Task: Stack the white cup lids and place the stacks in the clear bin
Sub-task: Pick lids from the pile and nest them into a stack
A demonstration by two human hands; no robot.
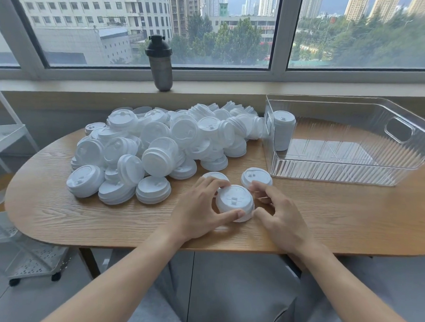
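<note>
A short stack of white cup lids (234,201) sits near the table's front edge. My left hand (199,209) grips its left side, thumb at the front and fingers at the back. My right hand (281,216) curls round its right side. Two more lids lie just behind: one (215,176) behind my left fingers, one (256,176) behind my right fingers. A big heap of white lids (158,144) covers the table's left and middle. The clear bin (347,174) stands at the right, with one tall lid stack (283,130) upright in its left end.
The oval wooden table (106,217) stands against a window sill, where a dark shaker bottle (161,63) stands. A white wheeled rack (15,249) is at the left of the table. My knees are under the front edge.
</note>
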